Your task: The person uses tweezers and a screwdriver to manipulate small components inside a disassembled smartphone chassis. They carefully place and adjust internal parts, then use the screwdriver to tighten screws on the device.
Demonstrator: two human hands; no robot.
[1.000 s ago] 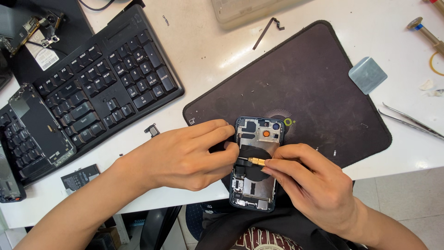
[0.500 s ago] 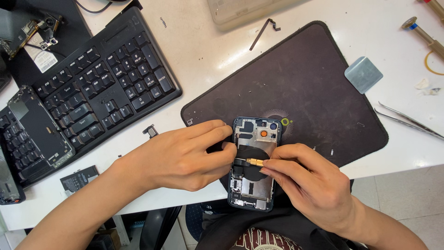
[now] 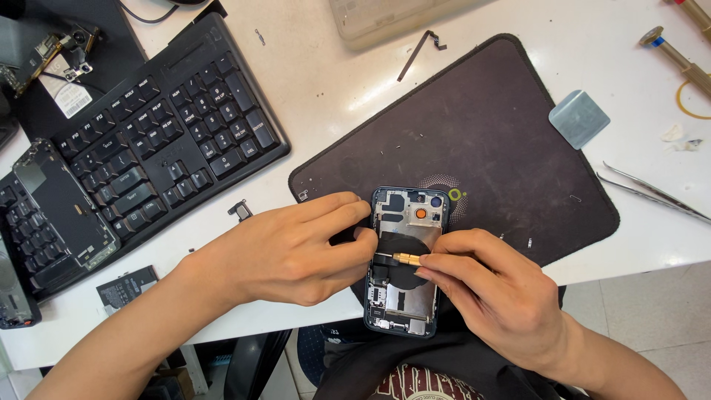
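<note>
An opened phone housing, dark blue with its insides bare, lies half over the table's front edge on a dark work mat. My left hand grips the housing's left side. My right hand holds a small brass-handled screwdriver, its tip pointing left onto the round black coil in the middle of the housing.
A black keyboard lies at the left with a detached phone screen on it. Tweezers, a grey pry card and brass screwdrivers sit at the right. A small black part and a thin strip lie on the white table.
Both hands and the screwdriver stay in nearly the same place on the phone housing; only the camera has shifted slightly.
</note>
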